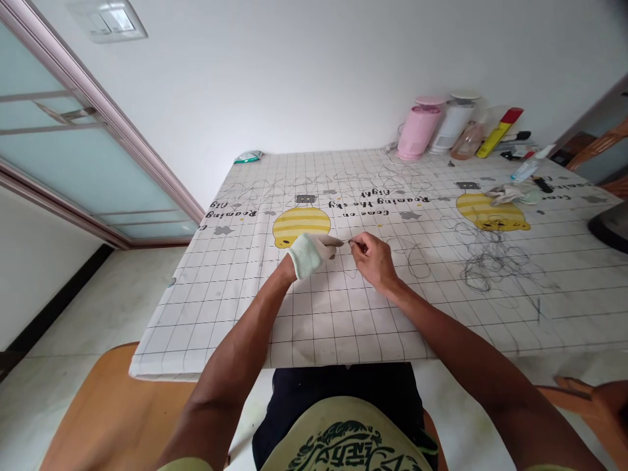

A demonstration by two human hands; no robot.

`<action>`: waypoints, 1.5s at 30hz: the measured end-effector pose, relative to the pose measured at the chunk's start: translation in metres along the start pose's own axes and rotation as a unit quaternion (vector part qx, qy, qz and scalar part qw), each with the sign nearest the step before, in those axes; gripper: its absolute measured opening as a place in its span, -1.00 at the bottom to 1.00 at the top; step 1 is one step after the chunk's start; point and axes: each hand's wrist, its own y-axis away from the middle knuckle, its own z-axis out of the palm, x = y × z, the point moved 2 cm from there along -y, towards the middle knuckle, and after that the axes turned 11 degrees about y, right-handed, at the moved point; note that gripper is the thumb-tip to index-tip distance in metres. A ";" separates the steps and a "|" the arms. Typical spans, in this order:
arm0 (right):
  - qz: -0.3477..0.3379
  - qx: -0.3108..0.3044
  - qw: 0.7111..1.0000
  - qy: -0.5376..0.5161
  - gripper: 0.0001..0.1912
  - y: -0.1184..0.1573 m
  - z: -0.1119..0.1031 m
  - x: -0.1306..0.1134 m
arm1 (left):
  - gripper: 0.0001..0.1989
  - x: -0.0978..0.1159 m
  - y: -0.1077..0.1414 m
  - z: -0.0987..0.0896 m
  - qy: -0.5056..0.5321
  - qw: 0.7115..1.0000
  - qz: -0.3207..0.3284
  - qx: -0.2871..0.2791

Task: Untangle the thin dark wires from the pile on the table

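Observation:
My left hand (316,250) wears a pale knitted glove with a light green cuff. Its fingers point right and are pinched together. My right hand (373,260) is bare, its thumb and forefinger closed just beside the left fingertips. A thin strand (346,243), like thread or fine wire, seems to span the small gap between the two pinches. Exactly what the fingertips hold is too small to make out fully. Loose loops of dark thread (418,260) lie right of my right hand, and a larger thread tangle (483,261) sits farther right on the checked tablecloth (235,307).
Along the wall stand a pink cylindrical device (419,131), a white one (454,124), a bottle (468,140) and a yellow can with a red cap (499,134). A spray bottle (532,163) and a crumpled glove (515,193) lie nearer. A green-and-white packet (248,157) rests at the back left corner.

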 end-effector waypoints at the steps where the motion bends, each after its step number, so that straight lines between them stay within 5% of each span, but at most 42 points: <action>1: 0.008 -0.004 1.000 -0.012 -0.87 0.000 -0.001 0.000 | -0.60 0.000 0.000 -0.003 -0.006 1.000 0.005 0.011; 6: 0.089 -0.003 0.995 -0.041 -0.86 -0.002 -0.008 0.006 | -0.59 0.000 -0.001 -0.014 -0.012 0.999 0.010 0.046; 12: 0.120 0.032 0.990 -0.065 -0.83 -0.006 -0.012 0.012 | -0.60 0.003 0.004 -0.030 0.127 0.973 -0.008 0.191; 18: 0.123 0.082 0.988 -0.037 -0.82 -0.011 -0.015 0.019 | -0.64 0.010 0.006 0.011 0.084 0.993 -0.025 0.079; 23: 0.060 0.074 0.995 -0.003 -0.80 -0.008 -0.015 0.014 | -0.72 0.002 -0.001 0.039 0.238 0.965 -0.035 0.101; 33: 0.031 -0.002 0.994 -0.106 -0.83 0.000 -0.014 -0.004 | -0.78 -0.012 -0.003 0.032 0.384 0.911 -0.032 0.144; 45: 0.036 -0.004 0.994 -0.099 -0.79 -0.002 -0.016 -0.004 | -0.76 0.004 0.002 0.030 0.147 0.984 -0.046 0.093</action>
